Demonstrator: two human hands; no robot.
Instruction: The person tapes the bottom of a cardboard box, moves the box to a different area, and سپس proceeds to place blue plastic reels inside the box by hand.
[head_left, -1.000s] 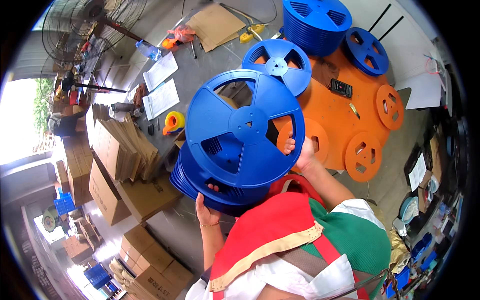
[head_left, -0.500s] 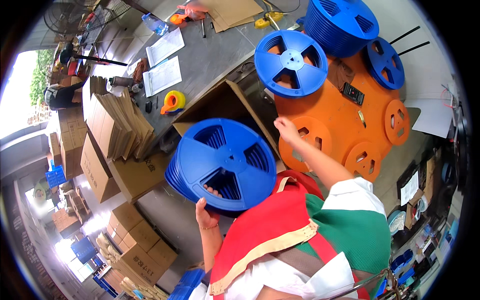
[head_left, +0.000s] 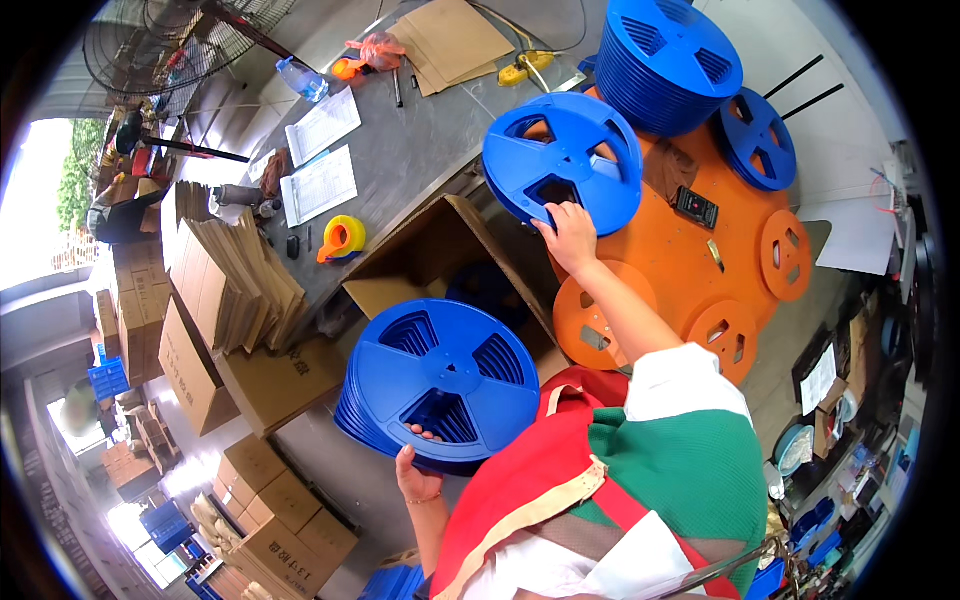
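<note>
A stack of blue plastic reels (head_left: pixel 455 360) is held in front of me, over the near side of an open carton (head_left: pixel 420 250). My left hand (head_left: pixel 418 480) is closed on the stack's lower rim, its fingertips showing through a cut-out window. Another blue reel (head_left: pixel 605 150) sits tilted at the left side of the orange round table (head_left: pixel 650 240). My right hand (head_left: pixel 568 238) grips its near edge at a window, fingers bent into the opening. Inside the carton, part of a dark blue reel (head_left: pixel 490 290) shows in shadow.
A tall stack of blue reels (head_left: pixel 660 90) and a shorter one (head_left: pixel 768 150) stand on the orange table. A black handheld device (head_left: pixel 697 207) lies among orange discs (head_left: pixel 725 335). Papers and a yellow tape roll (head_left: pixel 343 236) are on the grey table; folded cardboard (head_left: pixel 225 275) leans left.
My right hand has reached up and away to the blue reel, which now sits tilted and turned. The stack in my left hand is lower in view, uncovering more of the carton's inside.
</note>
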